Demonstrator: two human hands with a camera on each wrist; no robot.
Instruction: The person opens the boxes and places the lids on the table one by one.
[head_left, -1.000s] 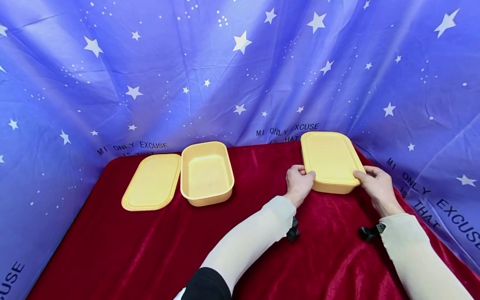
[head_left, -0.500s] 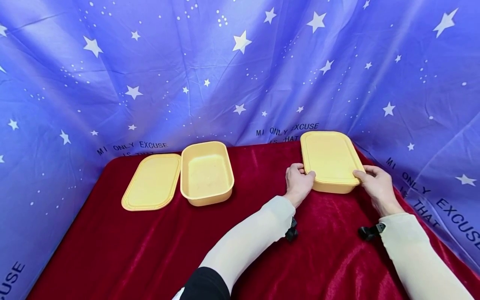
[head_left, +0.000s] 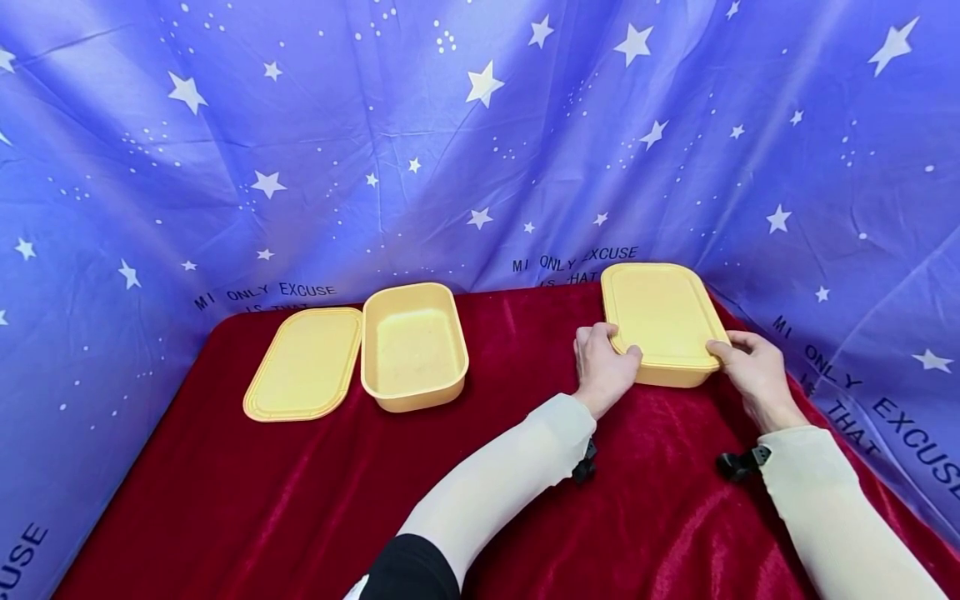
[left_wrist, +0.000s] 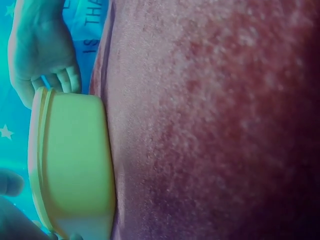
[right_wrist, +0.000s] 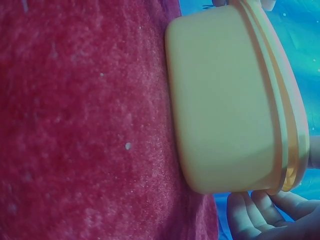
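Note:
In the head view, a pale yellow food container [head_left: 670, 377] with its matching lid [head_left: 663, 317] on top stands at the right of the table. My left hand [head_left: 603, 365] grips its near left corner, the thumb at the front edge of the lid and the fingers along the left edge. At the near right corner my right hand [head_left: 753, 375] pinches it, with the thumb on the lid and the fingers down the side. Seen from the right wrist, a narrow gap shows between the lid [right_wrist: 300, 145] and the rim of the container [right_wrist: 225, 105].
A second yellow container [head_left: 416, 354], without a lid on it, stands left of centre. Flat against its left side lies another yellow lid [head_left: 303, 364]. Dark red velvet [head_left: 337, 500] covers the table, and a blue star-patterned curtain [head_left: 420, 125] hangs behind and at the sides.
My left hand has shifted slightly to the right, its thumb sliding along the front edge of the lid and its fingers rising onto the left edge. The right hand stays in place.

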